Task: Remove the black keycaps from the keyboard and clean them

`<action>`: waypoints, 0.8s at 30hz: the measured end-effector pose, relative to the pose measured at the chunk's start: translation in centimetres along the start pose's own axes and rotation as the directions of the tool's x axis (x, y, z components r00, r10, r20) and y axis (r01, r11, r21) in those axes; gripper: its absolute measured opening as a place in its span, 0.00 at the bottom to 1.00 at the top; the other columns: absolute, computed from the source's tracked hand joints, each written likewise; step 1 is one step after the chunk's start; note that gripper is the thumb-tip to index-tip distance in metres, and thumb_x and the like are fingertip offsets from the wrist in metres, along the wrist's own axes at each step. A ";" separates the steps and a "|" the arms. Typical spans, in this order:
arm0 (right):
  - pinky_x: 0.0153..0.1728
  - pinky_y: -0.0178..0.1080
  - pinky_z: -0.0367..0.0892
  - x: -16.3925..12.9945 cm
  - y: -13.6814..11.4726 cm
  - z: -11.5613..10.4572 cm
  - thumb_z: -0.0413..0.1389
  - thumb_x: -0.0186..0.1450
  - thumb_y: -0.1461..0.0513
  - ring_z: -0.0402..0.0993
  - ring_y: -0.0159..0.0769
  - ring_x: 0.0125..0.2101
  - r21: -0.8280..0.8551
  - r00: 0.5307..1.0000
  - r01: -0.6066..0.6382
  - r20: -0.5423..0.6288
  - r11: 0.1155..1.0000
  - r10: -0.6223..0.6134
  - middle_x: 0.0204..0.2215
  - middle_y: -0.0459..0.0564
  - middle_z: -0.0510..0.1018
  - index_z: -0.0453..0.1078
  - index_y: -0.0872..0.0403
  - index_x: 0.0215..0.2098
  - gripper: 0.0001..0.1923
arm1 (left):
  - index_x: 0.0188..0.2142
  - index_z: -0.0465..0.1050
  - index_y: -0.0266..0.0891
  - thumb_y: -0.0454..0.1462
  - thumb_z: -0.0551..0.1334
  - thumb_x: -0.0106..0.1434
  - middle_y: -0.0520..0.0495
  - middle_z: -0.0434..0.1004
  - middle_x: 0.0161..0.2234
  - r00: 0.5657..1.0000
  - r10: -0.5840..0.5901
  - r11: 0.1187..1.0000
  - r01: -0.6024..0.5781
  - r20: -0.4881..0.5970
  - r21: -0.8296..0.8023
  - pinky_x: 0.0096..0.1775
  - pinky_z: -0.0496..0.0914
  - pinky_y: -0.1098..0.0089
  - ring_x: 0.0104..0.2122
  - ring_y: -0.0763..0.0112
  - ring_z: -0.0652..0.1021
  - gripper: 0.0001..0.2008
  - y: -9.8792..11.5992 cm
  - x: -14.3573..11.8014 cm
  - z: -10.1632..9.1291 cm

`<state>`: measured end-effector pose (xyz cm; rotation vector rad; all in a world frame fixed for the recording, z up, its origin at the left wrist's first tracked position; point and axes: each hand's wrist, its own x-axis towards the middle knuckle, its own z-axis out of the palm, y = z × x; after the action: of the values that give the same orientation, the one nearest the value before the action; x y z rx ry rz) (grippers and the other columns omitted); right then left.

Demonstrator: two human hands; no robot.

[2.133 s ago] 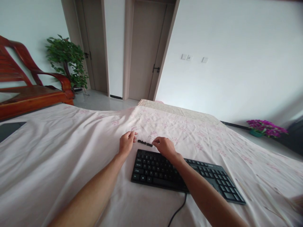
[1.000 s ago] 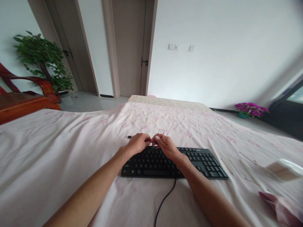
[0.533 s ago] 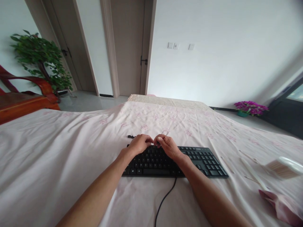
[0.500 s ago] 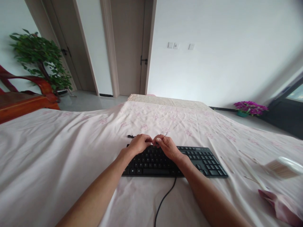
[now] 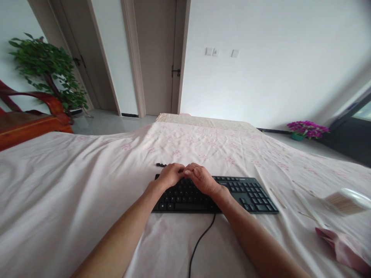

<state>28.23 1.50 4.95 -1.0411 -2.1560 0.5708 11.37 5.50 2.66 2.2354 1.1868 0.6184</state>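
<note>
A black keyboard (image 5: 185,207) lies on the pale flowered cloth, its cable running toward me. Over its upper rows, my left hand (image 5: 172,174) is closed, thumb and fingers pinched together. My right hand (image 5: 202,178) curls in from the other side, so that the fingertips of both hands meet. Whatever is between the fingers is hidden. Small black pieces that look like loose keycaps (image 5: 161,165) lie on the cloth just beyond the keyboard's upper left corner, partly behind my left hand.
To the right are a clear tub of cotton swabs (image 5: 346,201), a loose swab (image 5: 277,198), a white stick (image 5: 309,208) and a crumpled pink cloth (image 5: 343,249). A wooden chair (image 5: 34,123) stands left. Purple flowers (image 5: 307,129) sit on the floor beyond the covered surface (image 5: 116,170).
My right hand has turned over slightly and closed further toward the left hand. A thin wire-like loop seen above the right hand is no longer visible. The keyboard stays in place.
</note>
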 end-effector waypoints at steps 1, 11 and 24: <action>0.42 0.38 0.64 0.2 -0.2 0.1 0.44 0.70 0.53 0.69 0.35 0.35 -0.014 1.000 0.012 0.011 1.000 -0.012 0.29 0.49 0.74 0.70 0.53 0.30 0.19 | 0.28 0.77 0.42 0.39 0.57 0.59 0.48 0.80 0.29 1.000 0.001 1.000 -0.001 -0.005 0.009 0.34 0.64 0.71 0.32 0.65 0.77 0.10 0.0 0.0 0.0; 0.38 0.36 0.64 0.2 1.2 0.6 0.43 0.70 0.52 0.70 0.34 0.32 0.040 0.987 -0.064 -0.148 0.997 0.069 0.26 0.47 0.74 0.68 0.53 0.29 0.20 | 0.28 0.76 0.41 0.37 0.63 0.53 0.53 0.77 0.28 0.998 0.060 0.995 -0.059 0.010 -0.076 0.35 0.64 0.73 0.31 0.69 0.76 0.04 0.0 0.0 0.3; 0.38 0.39 0.66 -0.9 0.4 0.9 0.42 0.69 0.53 0.69 0.36 0.31 0.070 0.939 -0.030 -0.340 0.997 0.052 0.28 0.50 0.72 0.68 0.52 0.28 0.19 | 0.29 0.72 0.39 0.39 0.59 0.60 0.52 0.72 0.28 0.985 0.143 0.980 -0.155 -0.095 -0.125 0.34 0.63 0.73 0.31 0.71 0.72 0.07 1.7 -0.7 0.0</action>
<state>28.20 0.91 3.78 -1.0661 -1.8040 0.4374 12.06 4.07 3.63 2.2182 0.9932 0.8348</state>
